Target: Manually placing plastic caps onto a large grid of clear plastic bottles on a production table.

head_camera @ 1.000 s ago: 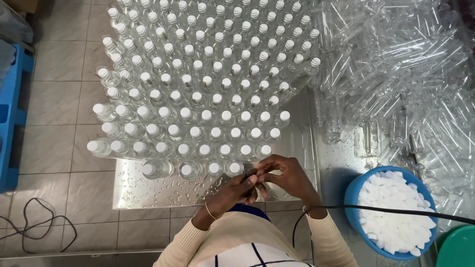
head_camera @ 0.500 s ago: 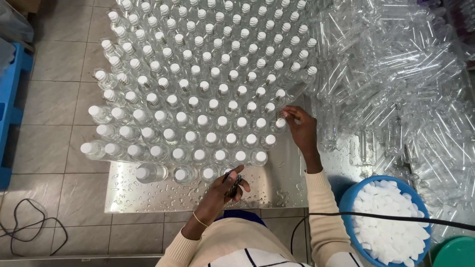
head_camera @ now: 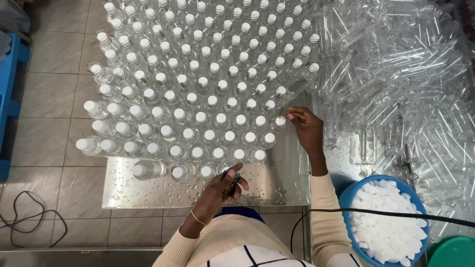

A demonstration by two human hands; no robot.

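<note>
Rows of clear plastic bottles with white screw caps (head_camera: 205, 94) are standing upright and packed close together across the wet, shiny metal counter (head_camera: 148, 190), filling it from the far edge almost to the near edge. Along the counter's right side a loose heap of empty, uncapped clear bottles (head_camera: 396, 74) is lying piled on its sides. Past the near right corner a round blue plastic tub (head_camera: 346, 195) is sitting heaped with loose white caps (head_camera: 386, 222), and a green round lid or bowl (head_camera: 457, 252) is showing just beside it at the frame's corner.

The right hand (head_camera: 307, 123) is reaching to the right end of the bottle block, its grip pinched together on the white cap of a bottle at the row's end (head_camera: 280, 120). The left hand (head_camera: 225, 185) is hovering over the near edge of the counter, its grip curled around a small dark object (head_camera: 231, 179) that cannot be made out, just beside the nearest row of bottles
</note>
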